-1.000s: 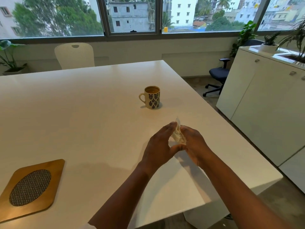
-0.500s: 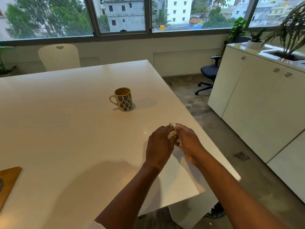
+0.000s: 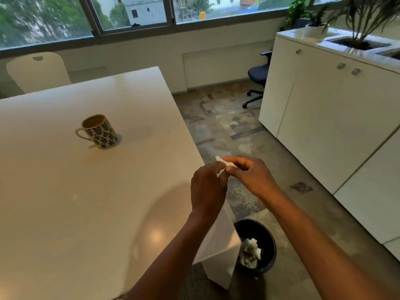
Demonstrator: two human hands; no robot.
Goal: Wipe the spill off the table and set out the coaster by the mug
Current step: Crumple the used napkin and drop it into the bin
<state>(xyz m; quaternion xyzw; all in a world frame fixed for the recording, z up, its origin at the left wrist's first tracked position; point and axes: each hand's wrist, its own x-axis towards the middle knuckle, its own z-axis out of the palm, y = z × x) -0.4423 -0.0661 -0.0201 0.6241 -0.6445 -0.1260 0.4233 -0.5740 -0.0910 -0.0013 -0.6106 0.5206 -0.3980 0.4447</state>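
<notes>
A leaf-patterned mug (image 3: 99, 131) full of brown drink stands on the white table (image 3: 65, 191), left of my hands. My left hand (image 3: 207, 188) and my right hand (image 3: 249, 174) meet over the table's right edge, both pinching a small crumpled white tissue (image 3: 223, 164) between the fingertips. Most of the tissue is hidden by my fingers. The coaster is out of view.
A black waste bin (image 3: 263, 241) holding crumpled white tissue stands on the floor by the table's near right corner, below my right forearm. White cabinets (image 3: 324, 118) with potted plants line the right. A white chair (image 3: 36, 71) and a dark office chair (image 3: 257, 76) stand further back.
The view has swung right and down, so the wooden coaster has left the frame and the bin has appeared. My hands, still holding the tissue, now sit over the table's right edge.
</notes>
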